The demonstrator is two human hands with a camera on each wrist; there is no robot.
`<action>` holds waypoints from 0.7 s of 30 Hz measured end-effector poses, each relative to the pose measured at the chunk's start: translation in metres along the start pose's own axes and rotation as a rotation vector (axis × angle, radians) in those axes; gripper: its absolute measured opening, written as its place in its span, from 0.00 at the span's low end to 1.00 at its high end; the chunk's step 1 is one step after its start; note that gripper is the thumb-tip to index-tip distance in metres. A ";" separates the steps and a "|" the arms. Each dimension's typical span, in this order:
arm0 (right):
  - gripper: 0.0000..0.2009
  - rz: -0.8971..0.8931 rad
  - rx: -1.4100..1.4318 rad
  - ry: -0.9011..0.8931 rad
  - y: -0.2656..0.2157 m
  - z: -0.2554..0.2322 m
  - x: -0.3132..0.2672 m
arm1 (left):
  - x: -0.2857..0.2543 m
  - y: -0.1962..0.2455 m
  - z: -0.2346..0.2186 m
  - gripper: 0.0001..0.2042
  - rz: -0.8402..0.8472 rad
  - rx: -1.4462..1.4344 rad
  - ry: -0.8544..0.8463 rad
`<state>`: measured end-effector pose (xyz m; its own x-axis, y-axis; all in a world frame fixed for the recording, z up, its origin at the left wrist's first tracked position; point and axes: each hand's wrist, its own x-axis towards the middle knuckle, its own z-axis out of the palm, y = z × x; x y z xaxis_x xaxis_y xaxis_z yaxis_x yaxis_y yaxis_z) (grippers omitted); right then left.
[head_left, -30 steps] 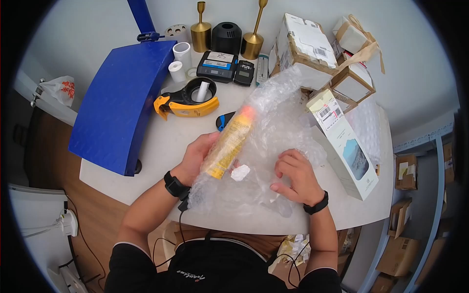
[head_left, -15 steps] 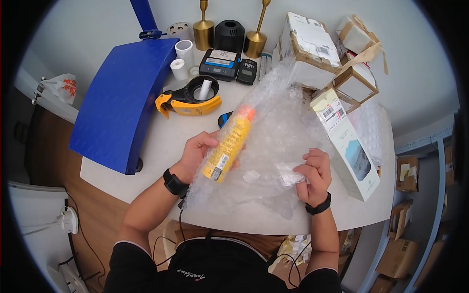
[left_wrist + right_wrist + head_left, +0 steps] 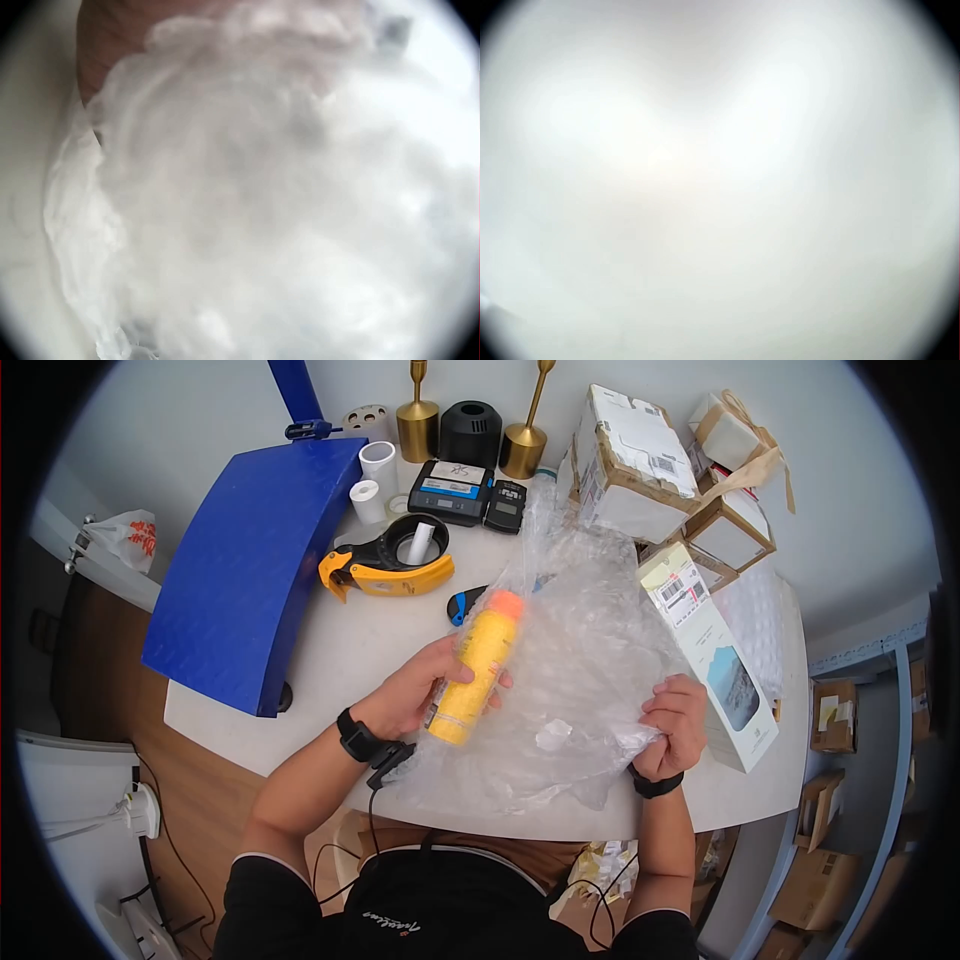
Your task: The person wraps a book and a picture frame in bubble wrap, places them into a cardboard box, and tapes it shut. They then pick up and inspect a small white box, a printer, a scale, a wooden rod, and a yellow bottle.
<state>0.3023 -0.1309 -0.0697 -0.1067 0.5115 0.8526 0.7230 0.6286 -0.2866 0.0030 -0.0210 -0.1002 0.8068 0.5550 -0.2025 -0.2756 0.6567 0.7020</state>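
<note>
In the head view my left hand (image 3: 418, 682) grips a yellow cylindrical bottle (image 3: 486, 648) with an orange cap, thumb across its front and fingertips showing at its right side. The bottle lies tilted against a large, loose sheet of clear bubble wrap (image 3: 600, 645). At the sheet's right edge, my right hand (image 3: 676, 728) pinches the plastic with curled fingers. A small white patch (image 3: 553, 735) shows on the sheet between the hands. Blurred wrap (image 3: 247, 195) fills most of the left wrist view, below part of the hand. The right wrist view is a whitish blur.
A tall white box (image 3: 715, 660) leans right of the wrap, with cartons (image 3: 640, 470) behind. A yellow tape dispenser (image 3: 400, 575), a blue-and-black tool (image 3: 462, 606) and a digital scale (image 3: 450, 492) lie beyond the hands. A big blue platform (image 3: 250, 570) stands at left.
My right hand has taken hold of the wrap's edge and moved right, spreading the sheet. My left hand now has its thumb across the bottle, which shows more clearly.
</note>
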 end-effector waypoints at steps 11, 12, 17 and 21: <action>0.01 0.047 0.047 0.123 0.007 -0.001 0.000 | 0.000 -0.002 0.007 0.33 -0.017 0.148 0.185; 0.01 0.047 0.047 0.122 0.009 -0.002 0.000 | 0.001 -0.003 0.001 0.33 -0.001 0.029 0.125; 0.03 0.188 0.101 0.250 0.022 -0.006 -0.004 | -0.003 0.004 0.000 0.29 0.032 -0.222 0.088; 0.03 0.202 0.100 0.251 0.023 -0.007 -0.003 | -0.005 0.004 0.005 0.28 0.054 -0.011 0.255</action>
<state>0.3241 -0.1227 -0.0757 0.2123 0.4796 0.8514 0.6406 0.5897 -0.4919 0.0004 -0.0237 -0.0928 0.6331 0.6993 -0.3319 -0.3211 0.6274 0.7094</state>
